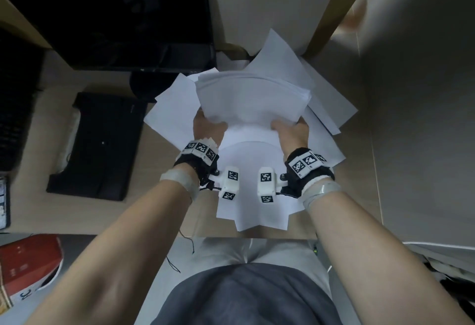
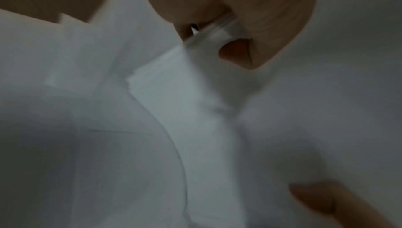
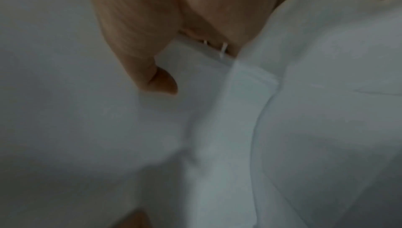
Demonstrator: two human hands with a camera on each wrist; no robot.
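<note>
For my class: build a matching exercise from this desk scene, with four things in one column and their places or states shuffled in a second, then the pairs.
Things:
1. paper stack
2. loose sheets
3. black tray
4. red box

Places or states:
A. fanned out flat on the desk
B. bent, gripped by the left hand and right hand
C. lower left corner of the head view
D. on the desk, left of the papers

Pairs: 1-B, 2-A, 3-D, 4-C

Beige desk, dark monitor behind (dim light), beige partition right.
</note>
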